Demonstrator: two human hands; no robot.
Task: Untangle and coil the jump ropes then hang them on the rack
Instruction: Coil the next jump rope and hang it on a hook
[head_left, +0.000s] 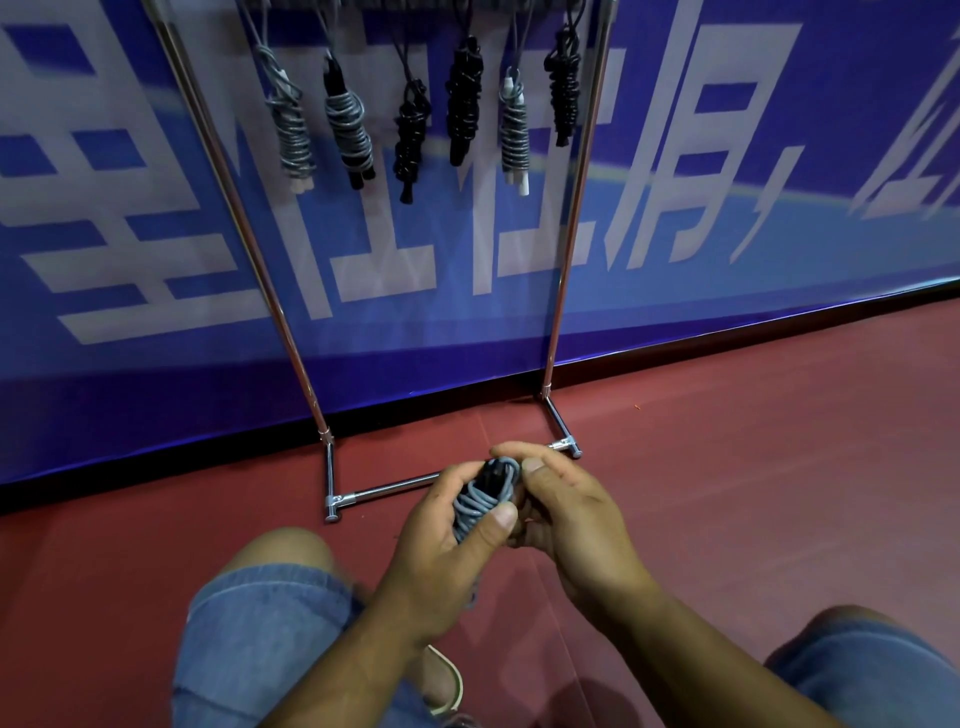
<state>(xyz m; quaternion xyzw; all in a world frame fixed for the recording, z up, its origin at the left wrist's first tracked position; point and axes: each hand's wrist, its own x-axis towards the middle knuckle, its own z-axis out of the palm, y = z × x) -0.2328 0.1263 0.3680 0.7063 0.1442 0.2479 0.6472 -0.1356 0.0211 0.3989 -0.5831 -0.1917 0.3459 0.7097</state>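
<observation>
Head view: left hand, right hand, fingers curled round half-hidden rope coil.

1. Chrome-silver tubular metal rack: plain, shiny.
2. Hanging on the rack: three grey cord rope bundles, three black cord rope bundles.
3. Behind the rack: blue fabric banner, large white characters.
4. Before the rack's base: grey coiled jump rope, black handles; plain red-brown floor.

six hung ropes, one held rope, one rack.
</observation>
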